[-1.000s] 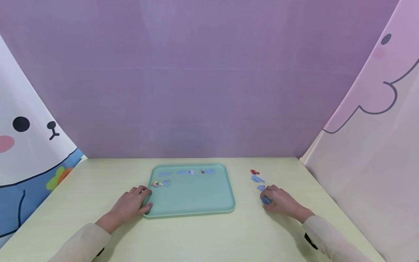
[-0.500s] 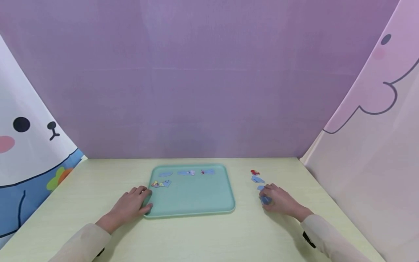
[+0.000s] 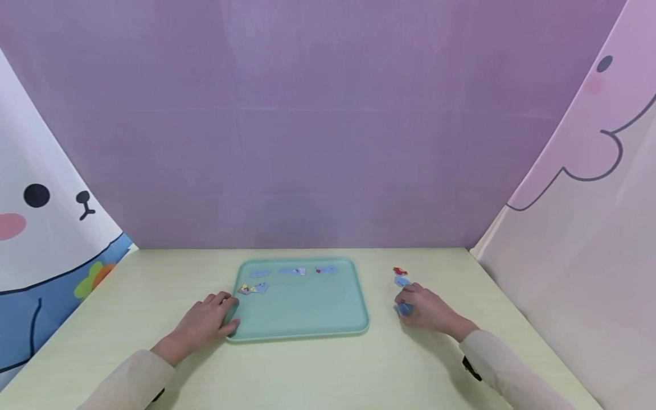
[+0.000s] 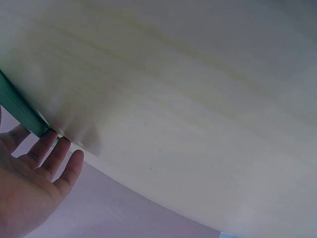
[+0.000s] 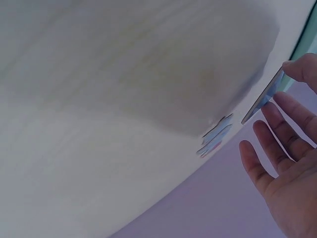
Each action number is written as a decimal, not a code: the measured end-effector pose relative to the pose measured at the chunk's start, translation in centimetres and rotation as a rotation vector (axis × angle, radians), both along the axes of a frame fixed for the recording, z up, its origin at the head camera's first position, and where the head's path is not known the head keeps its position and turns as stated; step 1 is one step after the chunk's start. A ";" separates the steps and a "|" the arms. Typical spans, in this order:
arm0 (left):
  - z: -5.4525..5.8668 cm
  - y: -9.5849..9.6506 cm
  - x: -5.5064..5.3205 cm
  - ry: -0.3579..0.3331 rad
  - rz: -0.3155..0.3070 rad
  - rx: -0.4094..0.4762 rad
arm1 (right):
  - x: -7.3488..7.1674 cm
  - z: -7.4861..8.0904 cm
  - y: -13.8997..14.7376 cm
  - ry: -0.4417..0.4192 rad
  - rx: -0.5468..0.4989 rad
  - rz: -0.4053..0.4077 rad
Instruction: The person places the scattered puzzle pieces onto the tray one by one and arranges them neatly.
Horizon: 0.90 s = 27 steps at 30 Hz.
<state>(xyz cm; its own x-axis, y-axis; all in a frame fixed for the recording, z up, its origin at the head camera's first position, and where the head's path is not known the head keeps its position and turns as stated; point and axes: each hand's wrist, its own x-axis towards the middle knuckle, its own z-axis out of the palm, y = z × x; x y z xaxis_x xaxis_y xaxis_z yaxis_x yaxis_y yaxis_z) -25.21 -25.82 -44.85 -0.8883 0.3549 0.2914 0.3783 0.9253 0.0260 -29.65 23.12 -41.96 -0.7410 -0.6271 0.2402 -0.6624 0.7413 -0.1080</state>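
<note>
In the head view my left hand (image 3: 205,322) rests against the left edge of a mint-green tray (image 3: 307,316). The left wrist view shows its loosely bent fingertips touching the tray's outer side (image 4: 22,111). To the right of the tray, my right hand (image 3: 429,308) pinches a flat blue puzzle piece (image 3: 405,308) between thumb and fingers. That piece appears tilted and raised off the table in the right wrist view. A red piece (image 3: 400,271) and a blue piece (image 3: 401,281) lie just beyond this hand. Several printed pieces, among them a yellow-and-blue one (image 3: 253,288), lie in the tray.
The pale table (image 3: 318,370) runs back to a purple wall panel (image 3: 328,142). Printed cloth panels stand at both sides, a white animal figure (image 3: 51,245) on the left and a pink one (image 3: 579,131) on the right.
My right hand has moved left, towards the tray, with the blue puzzle piece in its pinch. My left hand and the tray have stayed put.
</note>
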 end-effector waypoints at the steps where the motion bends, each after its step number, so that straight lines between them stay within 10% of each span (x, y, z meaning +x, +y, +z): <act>1: 0.0 0.0 0.0 -0.001 0.000 0.001 | -0.1 0.0 -0.2 -0.003 -0.001 0.003; 27: 0.1 0.1 0.1 -0.013 0.008 -0.004 | -1.4 1.2 -7.7 -0.013 0.006 0.145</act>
<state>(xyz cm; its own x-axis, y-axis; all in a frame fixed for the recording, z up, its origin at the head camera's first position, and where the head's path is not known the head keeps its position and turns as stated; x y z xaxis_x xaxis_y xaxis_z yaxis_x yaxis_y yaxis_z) -25.13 -25.75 -44.74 -0.8951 0.3485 0.2782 0.3701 0.9286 0.0276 -31.03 15.41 -40.74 -0.6455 -0.7292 0.2272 -0.7612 0.6385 -0.1134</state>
